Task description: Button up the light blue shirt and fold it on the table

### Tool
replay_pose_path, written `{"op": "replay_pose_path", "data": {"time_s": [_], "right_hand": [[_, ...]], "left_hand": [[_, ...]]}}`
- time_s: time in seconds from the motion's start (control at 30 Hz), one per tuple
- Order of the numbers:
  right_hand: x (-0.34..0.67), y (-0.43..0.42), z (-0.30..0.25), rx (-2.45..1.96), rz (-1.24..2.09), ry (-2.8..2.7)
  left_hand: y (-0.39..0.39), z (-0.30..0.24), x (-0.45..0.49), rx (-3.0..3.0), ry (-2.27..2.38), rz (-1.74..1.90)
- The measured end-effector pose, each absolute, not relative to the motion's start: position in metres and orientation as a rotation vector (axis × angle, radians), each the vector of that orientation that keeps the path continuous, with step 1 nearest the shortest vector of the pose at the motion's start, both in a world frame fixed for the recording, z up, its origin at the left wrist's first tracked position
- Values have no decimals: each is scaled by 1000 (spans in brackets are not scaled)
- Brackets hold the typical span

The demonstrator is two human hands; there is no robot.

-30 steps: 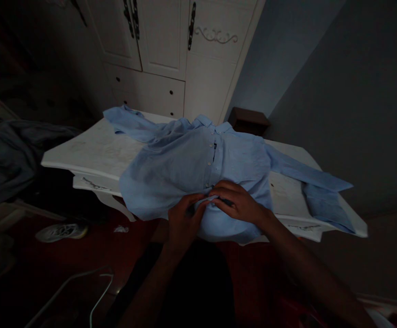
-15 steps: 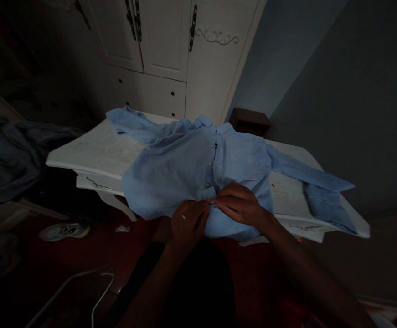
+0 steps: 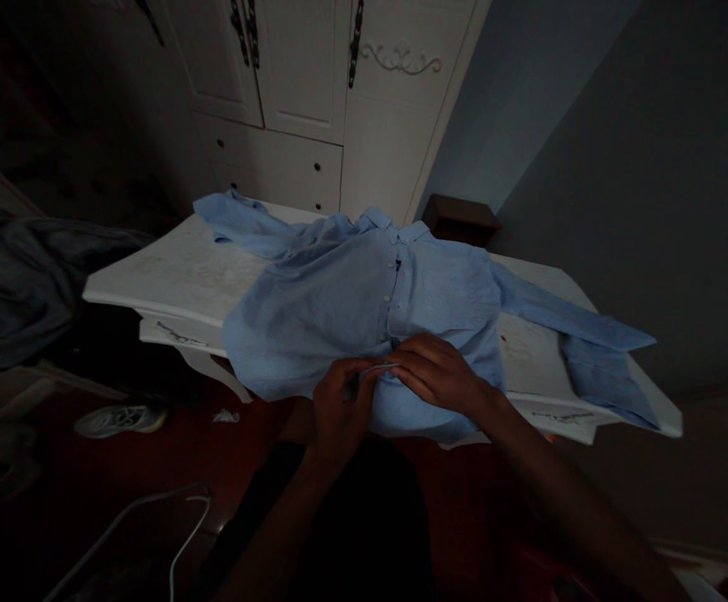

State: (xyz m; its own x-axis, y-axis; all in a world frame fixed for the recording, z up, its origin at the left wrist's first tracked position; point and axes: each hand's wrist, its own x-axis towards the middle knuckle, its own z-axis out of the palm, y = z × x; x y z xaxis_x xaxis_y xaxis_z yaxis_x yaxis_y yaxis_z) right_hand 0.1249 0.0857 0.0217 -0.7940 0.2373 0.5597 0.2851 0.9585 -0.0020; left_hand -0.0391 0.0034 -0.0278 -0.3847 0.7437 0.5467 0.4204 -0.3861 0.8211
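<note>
A light blue button-up shirt [image 3: 313, 309] lies front side up across a white table [image 3: 163, 272], its collar at the far edge and its sleeves spread to both sides. Part of the front placket is undone, with several small buttons showing down the middle. Over the lower front, my left hand [image 3: 343, 401] is closed on the placket edge, thumb and fingers pinching the cloth. My right hand [image 3: 435, 372] pinches the same folded edge from the right, fingertips close to the left ones. Any button between the fingers is hidden.
Behind the table stands a white wardrobe [image 3: 301, 109] with dark handles. A brown box-like piece [image 3: 460, 217] sits by the wall. Dark clothing [image 3: 18, 284] hangs at left. A sneaker [image 3: 122, 420] and a white hanger-like wire [image 3: 181, 539] are on the red floor.
My left hand has turned and shifted slightly up, with a folded strip of the placket now showing between its thumb and fingers. My right hand stays nearly in place, still pinching.
</note>
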Motion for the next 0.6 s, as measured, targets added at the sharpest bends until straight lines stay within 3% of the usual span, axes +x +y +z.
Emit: {"op": "replay_pose_path", "data": {"time_s": [0.37, 0.6], "right_hand": [[124, 91, 15, -416, -30, -2544], [123, 89, 16, -353, -219, -2513]], "left_hand": [[6, -17, -36, 1194, 1449, 1729], [3, -19, -30, 1217, 1538, 1720]]}}
